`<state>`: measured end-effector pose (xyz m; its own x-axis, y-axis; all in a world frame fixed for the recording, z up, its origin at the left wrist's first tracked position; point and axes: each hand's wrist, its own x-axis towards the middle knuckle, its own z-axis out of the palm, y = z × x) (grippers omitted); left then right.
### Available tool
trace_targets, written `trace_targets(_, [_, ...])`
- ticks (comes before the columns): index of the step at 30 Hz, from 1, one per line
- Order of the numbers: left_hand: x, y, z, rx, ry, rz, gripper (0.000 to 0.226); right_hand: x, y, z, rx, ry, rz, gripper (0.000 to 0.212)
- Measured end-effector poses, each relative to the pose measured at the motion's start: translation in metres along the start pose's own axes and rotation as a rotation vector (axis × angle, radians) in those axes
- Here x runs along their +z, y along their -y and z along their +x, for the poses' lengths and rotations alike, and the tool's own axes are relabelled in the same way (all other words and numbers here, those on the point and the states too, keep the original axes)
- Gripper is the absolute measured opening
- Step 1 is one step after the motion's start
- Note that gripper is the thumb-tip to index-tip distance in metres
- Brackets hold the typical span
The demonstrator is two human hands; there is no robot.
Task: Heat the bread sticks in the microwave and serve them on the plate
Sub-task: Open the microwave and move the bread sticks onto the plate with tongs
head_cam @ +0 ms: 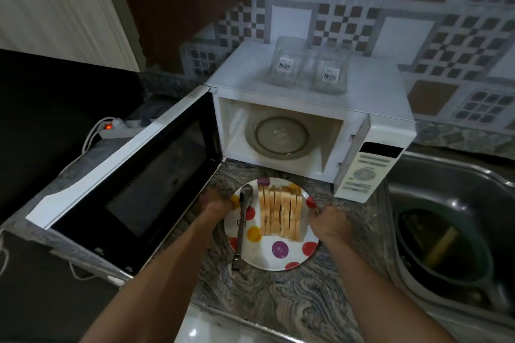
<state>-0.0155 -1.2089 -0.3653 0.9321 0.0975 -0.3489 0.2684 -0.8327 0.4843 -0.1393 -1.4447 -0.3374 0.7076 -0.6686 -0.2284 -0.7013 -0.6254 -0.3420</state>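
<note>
Polka-dot plate (280, 255) with bread sticks (280, 210) sits near the open, empty microwave (306, 108), left hand (216, 203) and right hand (328, 220) fingers clamped on its rim, so whether heating is done I cannot tell.

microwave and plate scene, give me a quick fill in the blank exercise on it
1. The microwave door is ____.
2. The bread sticks lie on a white plate with coloured ____.
3. Metal tongs lie on the plate to the ____ of the bread sticks.
4. The left hand and right hand each grip the plate's ____.

Missing words: open; dots; left; rim
</note>
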Motion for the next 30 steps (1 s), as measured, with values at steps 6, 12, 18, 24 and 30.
trace_targets(6, [0.009, 0.011, 0.003, 0.001, -0.027, -0.034, 0.090, 0.010, -0.009, 0.009, 0.016, 0.080, 0.085, 0.023])
trace_targets(12, [0.023, 0.031, 0.022, 0.015, 0.041, -0.089, 0.076, 0.011, -0.007, 0.009, 0.023, 0.096, 0.110, 0.023])
trace_targets(18, [0.006, 0.043, -0.009, -0.022, 0.044, -0.262, 0.077, 0.006, 0.000, -0.015, 0.013, 0.053, 0.028, 0.017])
trace_targets(24, [-0.010, 0.067, -0.049, -0.012, 0.081, -0.267, 0.058, 0.005, 0.001, -0.057, -0.006, 0.027, 0.037, 0.023])
trace_targets(30, [-0.026, 0.097, -0.094, 0.006, 0.073, -0.302, 0.046, 0.008, -0.015, -0.118, 0.038, 0.029, 0.062, 0.033])
